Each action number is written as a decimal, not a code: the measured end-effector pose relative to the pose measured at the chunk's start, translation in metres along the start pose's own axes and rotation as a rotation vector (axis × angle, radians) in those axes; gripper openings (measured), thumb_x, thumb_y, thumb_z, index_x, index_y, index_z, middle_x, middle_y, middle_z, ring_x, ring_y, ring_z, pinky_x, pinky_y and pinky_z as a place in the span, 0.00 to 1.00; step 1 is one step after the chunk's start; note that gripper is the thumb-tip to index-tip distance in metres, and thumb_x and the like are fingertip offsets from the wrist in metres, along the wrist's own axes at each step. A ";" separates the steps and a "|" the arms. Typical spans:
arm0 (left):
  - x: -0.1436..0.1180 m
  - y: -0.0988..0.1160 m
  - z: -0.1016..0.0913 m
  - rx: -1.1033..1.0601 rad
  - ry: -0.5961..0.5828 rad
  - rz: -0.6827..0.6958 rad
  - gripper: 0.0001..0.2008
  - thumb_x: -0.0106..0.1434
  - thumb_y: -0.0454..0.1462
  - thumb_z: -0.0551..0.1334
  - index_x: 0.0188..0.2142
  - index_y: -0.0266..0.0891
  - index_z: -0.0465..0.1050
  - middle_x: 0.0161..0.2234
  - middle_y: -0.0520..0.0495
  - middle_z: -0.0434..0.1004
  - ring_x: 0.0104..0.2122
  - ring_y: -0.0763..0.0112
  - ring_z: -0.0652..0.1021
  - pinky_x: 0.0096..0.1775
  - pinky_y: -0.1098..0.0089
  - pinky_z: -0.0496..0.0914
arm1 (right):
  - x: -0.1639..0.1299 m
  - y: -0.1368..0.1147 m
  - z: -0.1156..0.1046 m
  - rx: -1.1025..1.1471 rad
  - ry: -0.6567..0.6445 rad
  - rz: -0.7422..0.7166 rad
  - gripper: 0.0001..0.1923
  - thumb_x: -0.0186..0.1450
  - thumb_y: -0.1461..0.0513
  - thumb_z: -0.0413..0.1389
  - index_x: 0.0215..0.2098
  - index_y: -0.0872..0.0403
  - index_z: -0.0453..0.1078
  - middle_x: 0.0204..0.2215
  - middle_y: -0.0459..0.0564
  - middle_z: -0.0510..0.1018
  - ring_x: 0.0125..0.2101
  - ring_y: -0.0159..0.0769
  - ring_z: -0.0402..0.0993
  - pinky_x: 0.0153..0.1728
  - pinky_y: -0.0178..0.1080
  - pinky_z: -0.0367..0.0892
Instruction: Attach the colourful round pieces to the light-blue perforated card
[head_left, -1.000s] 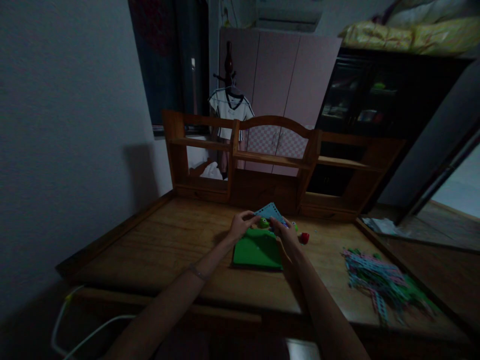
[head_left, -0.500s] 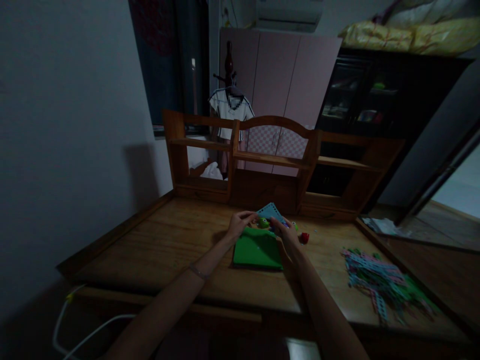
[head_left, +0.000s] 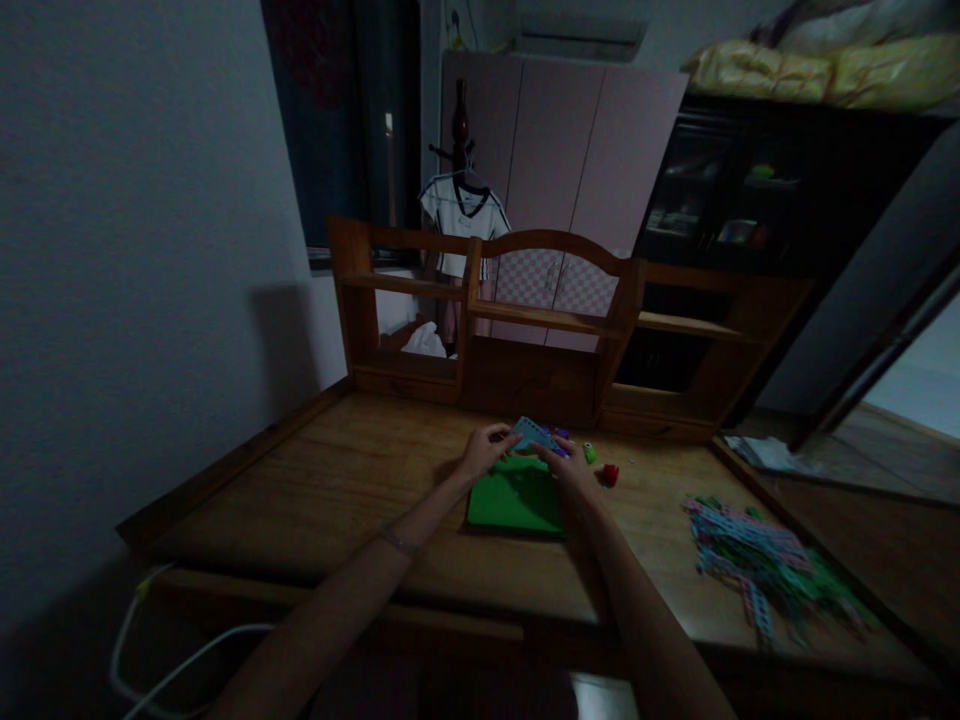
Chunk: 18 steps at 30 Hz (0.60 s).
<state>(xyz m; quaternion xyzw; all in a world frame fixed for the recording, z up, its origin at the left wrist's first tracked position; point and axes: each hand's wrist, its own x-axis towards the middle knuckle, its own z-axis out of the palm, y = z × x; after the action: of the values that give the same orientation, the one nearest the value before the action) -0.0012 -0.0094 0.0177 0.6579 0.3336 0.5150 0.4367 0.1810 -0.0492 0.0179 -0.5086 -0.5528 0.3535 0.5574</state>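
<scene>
A flat green plate (head_left: 514,497) lies on the wooden desk (head_left: 352,490) in front of me. Both hands meet over its far edge. My left hand (head_left: 484,450) and my right hand (head_left: 570,465) together hold a light blue perforated panel (head_left: 531,434), now tilted low, close to the green plate. Small purple pieces (head_left: 561,434) show just behind my right fingers. A small green piece (head_left: 589,453) and a red piece (head_left: 610,475) lie on the desk right of my right hand.
A heap of pale perforated strips and green parts (head_left: 757,560) lies at the right of the desk. A wooden shelf unit (head_left: 540,320) stands along the back edge. Papers (head_left: 765,452) lie at the far right. A white cable (head_left: 150,640) hangs at the near left.
The blue panel has been lowered from a raised tilt to a flatter angle. The green rounded piece between my hands is no longer visible. My hands stayed in place.
</scene>
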 end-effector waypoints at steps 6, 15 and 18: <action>-0.001 -0.010 0.004 0.255 -0.082 0.096 0.19 0.51 0.48 0.63 0.29 0.32 0.74 0.28 0.47 0.75 0.28 0.70 0.73 0.30 0.74 0.66 | 0.008 0.010 -0.004 0.005 0.062 -0.055 0.18 0.49 0.48 0.61 0.27 0.54 0.70 0.22 0.45 0.72 0.24 0.33 0.67 0.25 0.34 0.61; -0.005 -0.016 0.006 0.084 -0.242 -0.034 0.21 0.51 0.47 0.64 0.37 0.30 0.75 0.32 0.43 0.77 0.27 0.70 0.74 0.28 0.72 0.68 | 0.008 0.008 -0.005 0.025 0.045 0.011 0.19 0.49 0.47 0.60 0.26 0.54 0.68 0.17 0.43 0.65 0.18 0.28 0.58 0.18 0.31 0.52; -0.001 -0.020 0.005 0.009 -0.186 -0.073 0.21 0.52 0.48 0.63 0.34 0.30 0.74 0.27 0.45 0.75 0.21 0.72 0.73 0.24 0.73 0.68 | 0.010 0.008 -0.005 0.170 -0.018 0.102 0.22 0.52 0.44 0.56 0.32 0.53 0.70 0.17 0.43 0.63 0.15 0.26 0.53 0.15 0.31 0.48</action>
<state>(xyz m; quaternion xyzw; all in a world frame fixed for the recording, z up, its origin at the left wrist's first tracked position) 0.0030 -0.0039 -0.0014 0.6923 0.3177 0.4338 0.4812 0.1883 -0.0382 0.0131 -0.4836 -0.4992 0.4318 0.5749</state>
